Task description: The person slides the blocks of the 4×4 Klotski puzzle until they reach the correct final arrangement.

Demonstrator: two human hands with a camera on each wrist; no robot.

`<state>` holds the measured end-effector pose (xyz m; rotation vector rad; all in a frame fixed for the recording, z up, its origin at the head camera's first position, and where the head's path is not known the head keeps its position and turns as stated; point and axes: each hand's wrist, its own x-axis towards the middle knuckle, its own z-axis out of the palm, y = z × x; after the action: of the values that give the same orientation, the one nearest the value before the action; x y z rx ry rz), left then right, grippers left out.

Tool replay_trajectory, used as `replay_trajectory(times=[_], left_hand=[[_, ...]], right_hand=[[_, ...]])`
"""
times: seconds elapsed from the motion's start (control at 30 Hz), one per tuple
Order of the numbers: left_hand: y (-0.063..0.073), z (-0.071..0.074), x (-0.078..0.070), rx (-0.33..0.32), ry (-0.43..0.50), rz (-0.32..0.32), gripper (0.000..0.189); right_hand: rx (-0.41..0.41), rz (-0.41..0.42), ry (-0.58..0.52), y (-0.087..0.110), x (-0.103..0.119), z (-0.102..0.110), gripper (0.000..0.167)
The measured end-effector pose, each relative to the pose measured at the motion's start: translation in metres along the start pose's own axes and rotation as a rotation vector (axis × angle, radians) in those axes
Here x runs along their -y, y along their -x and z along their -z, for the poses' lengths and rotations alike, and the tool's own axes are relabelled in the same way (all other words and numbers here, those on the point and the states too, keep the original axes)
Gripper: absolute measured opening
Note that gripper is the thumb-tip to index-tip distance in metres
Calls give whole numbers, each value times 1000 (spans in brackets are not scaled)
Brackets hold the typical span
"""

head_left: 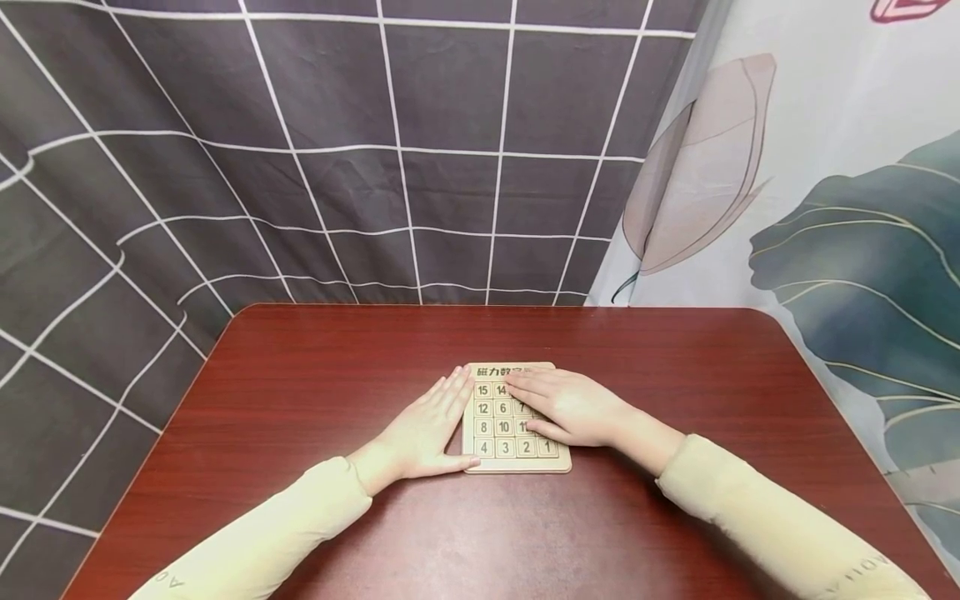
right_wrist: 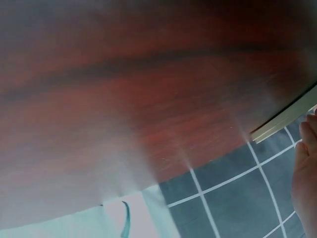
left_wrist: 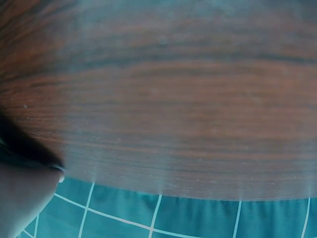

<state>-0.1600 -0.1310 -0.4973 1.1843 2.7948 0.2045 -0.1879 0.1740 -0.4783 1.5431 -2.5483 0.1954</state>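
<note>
A pale wooden number slide puzzle (head_left: pixel 517 467) lies flat on the table, with dark characters along its top and rows of square numbered tiles (head_left: pixel 504 427). My left hand (head_left: pixel 420 432) is at its left side, fingers straight along that edge and the thumb tip over the lower left corner. Across the upper right tiles rests my right hand (head_left: pixel 576 408), its fingers extended and hiding several numbers and part of the title. The bottom row reads 4, 3, 2, 1. In the right wrist view, the puzzle's edge (right_wrist: pixel 282 120) shows beside the fingers.
The reddish-brown wooden table (head_left: pixel 337 358) has rounded far corners. Behind it hangs a dark grey curtain (head_left: pixel 450 92) with a white grid. At the right is a pale curtain (head_left: pixel 810 125) with leaf patterns.
</note>
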Motion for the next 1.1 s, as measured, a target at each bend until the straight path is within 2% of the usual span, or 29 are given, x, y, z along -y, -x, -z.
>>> replay_trajectory(times=[0.27,0.43,0.67,0.87,1.1], left_hand=[[-1,0,0,6,-23,-5,113],[0,1,0,6,-23,-3,113],[0,1,-1,0,-20,-3,112],[1,2,-1,-4,-12,-5,112],[1,2,-1,-5,-20,-4,112]], right_hand=[[-4,-49,17,30,-8,4,58],[-8,-58,29,40,-11,4,58],[-20,-31,18,33,-10,-2,57],[-2,-18,37,22,-7,-4,56],[12,-17,35,18,-4,-2,57]])
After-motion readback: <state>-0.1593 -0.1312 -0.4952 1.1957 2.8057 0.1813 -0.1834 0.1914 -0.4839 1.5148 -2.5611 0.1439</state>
